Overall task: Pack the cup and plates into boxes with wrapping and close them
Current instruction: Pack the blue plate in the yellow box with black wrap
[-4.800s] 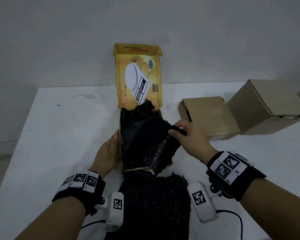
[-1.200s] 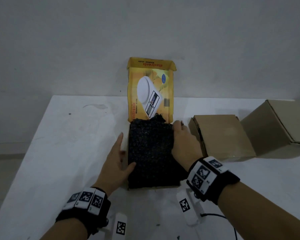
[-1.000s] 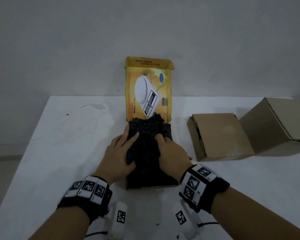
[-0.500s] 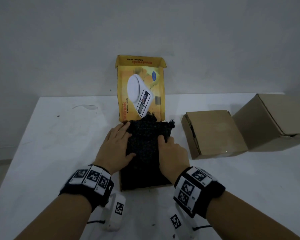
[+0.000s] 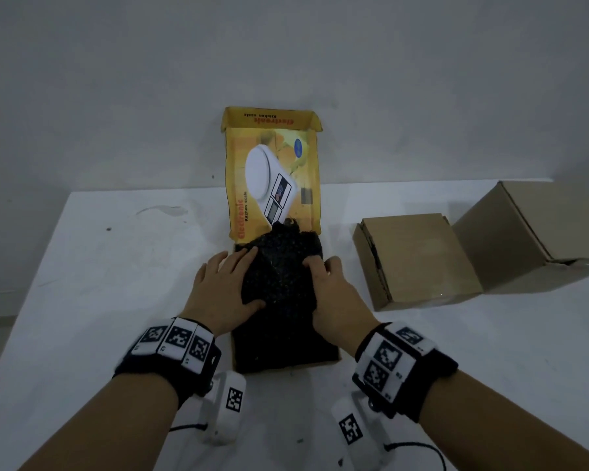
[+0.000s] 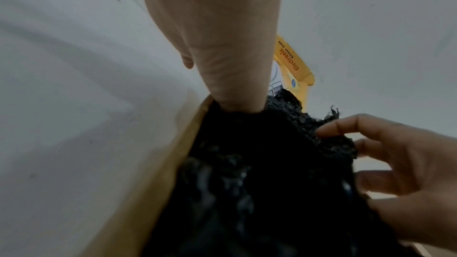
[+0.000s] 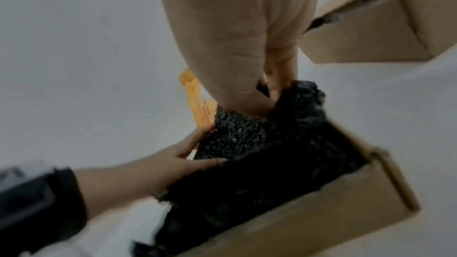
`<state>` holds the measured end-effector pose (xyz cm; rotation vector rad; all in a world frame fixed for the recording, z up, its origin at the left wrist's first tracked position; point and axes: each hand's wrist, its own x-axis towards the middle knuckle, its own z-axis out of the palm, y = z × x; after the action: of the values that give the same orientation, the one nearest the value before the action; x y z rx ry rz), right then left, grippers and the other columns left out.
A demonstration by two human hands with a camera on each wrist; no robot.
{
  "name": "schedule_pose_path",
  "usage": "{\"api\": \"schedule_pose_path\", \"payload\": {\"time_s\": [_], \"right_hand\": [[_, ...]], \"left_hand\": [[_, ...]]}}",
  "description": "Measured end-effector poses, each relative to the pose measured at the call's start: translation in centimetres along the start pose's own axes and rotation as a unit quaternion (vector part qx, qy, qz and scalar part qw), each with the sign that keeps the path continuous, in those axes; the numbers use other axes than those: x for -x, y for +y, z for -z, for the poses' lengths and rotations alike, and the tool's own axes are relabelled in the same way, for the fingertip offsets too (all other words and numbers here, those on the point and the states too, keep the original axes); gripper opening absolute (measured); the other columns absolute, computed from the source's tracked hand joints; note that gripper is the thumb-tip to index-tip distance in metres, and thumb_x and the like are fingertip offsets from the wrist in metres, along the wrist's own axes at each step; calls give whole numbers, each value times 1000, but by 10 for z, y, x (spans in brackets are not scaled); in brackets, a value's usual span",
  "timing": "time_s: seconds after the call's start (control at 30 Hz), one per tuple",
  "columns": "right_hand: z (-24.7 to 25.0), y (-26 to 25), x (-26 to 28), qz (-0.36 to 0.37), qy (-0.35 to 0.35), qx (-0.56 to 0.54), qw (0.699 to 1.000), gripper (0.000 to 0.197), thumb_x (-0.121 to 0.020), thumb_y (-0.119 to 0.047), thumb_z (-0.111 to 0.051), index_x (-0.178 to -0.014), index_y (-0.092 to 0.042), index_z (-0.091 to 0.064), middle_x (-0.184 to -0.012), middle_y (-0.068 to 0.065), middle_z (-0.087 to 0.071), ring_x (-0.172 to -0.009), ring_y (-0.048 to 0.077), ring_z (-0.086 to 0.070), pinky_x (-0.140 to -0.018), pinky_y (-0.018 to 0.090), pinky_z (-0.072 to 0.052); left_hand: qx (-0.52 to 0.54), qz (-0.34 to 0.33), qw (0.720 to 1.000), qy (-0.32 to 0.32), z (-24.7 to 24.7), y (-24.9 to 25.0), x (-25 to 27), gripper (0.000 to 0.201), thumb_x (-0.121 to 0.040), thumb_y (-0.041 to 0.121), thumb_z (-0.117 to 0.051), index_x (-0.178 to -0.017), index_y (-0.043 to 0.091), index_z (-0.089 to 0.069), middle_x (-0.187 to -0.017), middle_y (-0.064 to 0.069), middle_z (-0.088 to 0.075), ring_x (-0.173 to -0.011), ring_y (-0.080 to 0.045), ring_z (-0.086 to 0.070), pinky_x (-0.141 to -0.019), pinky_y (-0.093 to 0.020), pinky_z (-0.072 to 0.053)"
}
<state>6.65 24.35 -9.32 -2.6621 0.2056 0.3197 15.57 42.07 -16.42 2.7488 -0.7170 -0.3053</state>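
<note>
A yellow kitchen-scale box (image 5: pixel 288 365) lies open in front of me, its printed lid (image 5: pixel 272 171) standing upright at the back. Black bubble wrap (image 5: pixel 283 283) fills the box and bulges at the far end. My left hand (image 5: pixel 225 287) lies flat on the wrap's left side, fingers straight, thumb pressing into it. My right hand (image 5: pixel 337 294) is at the right side, and in the right wrist view its thumb and fingers pinch a fold of the wrap (image 7: pixel 284 97). No cup or plate shows; whatever is under the wrap is hidden.
Two plain brown cardboard boxes stand to the right, a flat one (image 5: pixel 419 260) and a taller one (image 5: pixel 538 232) behind it. The white table (image 5: pixel 116 266) runs back to a grey wall. The box's near wall (image 7: pixel 321 222) faces me.
The wrap flap that hung over the box's front edge has been folded into the box. Both hands moved from the box's sides onto the wrap, and the right hand shifted to the right edge.
</note>
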Motion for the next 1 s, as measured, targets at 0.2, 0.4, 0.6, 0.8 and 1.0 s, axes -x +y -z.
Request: {"api": "schedule_pose_path", "payload": {"time_s": [0.2,0.4,0.6,0.8,1.0], "right_hand": [[-9,6,-9,115,-40,274,954,82,-90,-16,-50,-149,-6,6,-155,15,21,-144,32,13,-117,51,-7],[4,17,-51,40,-146,372,916,113,-79,-63,-58,-148,-7,12,-158,9,12,-145,23,11,-109,64,12],[10,7,-62,72,-96,414,902,108,-63,-69,-67,-144,-9,-26,-152,12,-16,-142,29,-6,-109,66,5],[13,2,-63,178,-44,382,906,95,-73,-52,-68,-140,-3,-21,-146,18,-23,-138,34,-19,-115,53,-6],[13,8,-68,174,-75,400,897,115,-66,-65,-68,-146,-7,-9,-143,10,-36,-137,31,-18,-112,55,-9]], "left_hand": [[-5,-3,1000,-1,-1,2,0,95,-79,61,-56,-150,34,2,-157,7,-12,-143,-24,-9,-116,-46,-16],[-15,-4,1000,-8,5,4,0,99,-79,61,-57,-149,35,9,-156,6,-16,-143,-26,-11,-116,-46,-16],[-55,-13,998,-18,11,4,-4,103,-76,64,-58,-148,38,11,-152,5,-21,-142,-26,-13,-116,-48,-16],[-67,0,997,-42,12,7,-11,98,-74,63,-60,-149,36,-4,-150,4,-23,-141,-24,-12,-115,-50,-16],[-43,17,998,-42,12,6,-11,102,-73,62,-63,-150,32,-3,-151,5,-22,-141,-24,-13,-115,-49,-16]]}}
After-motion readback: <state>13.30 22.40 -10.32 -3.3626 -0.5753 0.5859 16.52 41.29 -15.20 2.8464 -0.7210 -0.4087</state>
